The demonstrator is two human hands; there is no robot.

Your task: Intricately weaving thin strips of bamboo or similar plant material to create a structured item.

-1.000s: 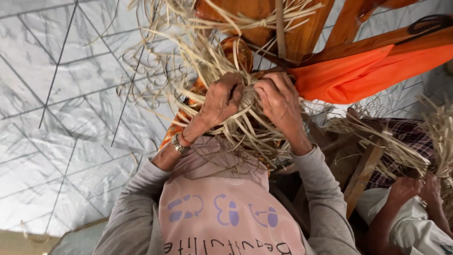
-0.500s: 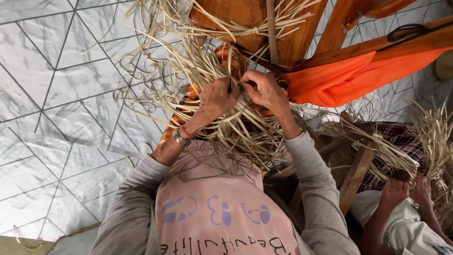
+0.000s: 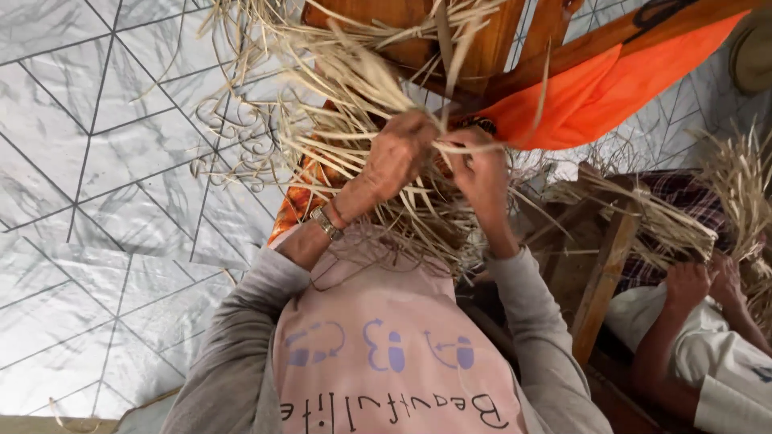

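A loose bundle of pale dried straw strips point(image 3: 354, 88) hangs in front of me, spreading over my chest. My left hand point(image 3: 398, 153), with a bracelet at the wrist, is closed around a clump of the strips. My right hand point(image 3: 481, 173) sits just beside it, fingers pinching flat strips that run between both hands. Whatever lies under the hands is hidden by the straw. Behind the straw stands a brown wooden frame point(image 3: 474, 40).
An orange cloth point(image 3: 603, 92) drapes over the wooden frame at upper right. At the right another person's hands point(image 3: 708, 281) hold a second straw bundle point(image 3: 643, 217) beside a wooden post point(image 3: 603, 281). Grey marbled tile floor point(image 3: 104, 201) fills the left.
Both hands have stayed together on the straw and shifted slightly up and right in view; the strips between them have been pulled tighter. The other person's hands shifted slightly.
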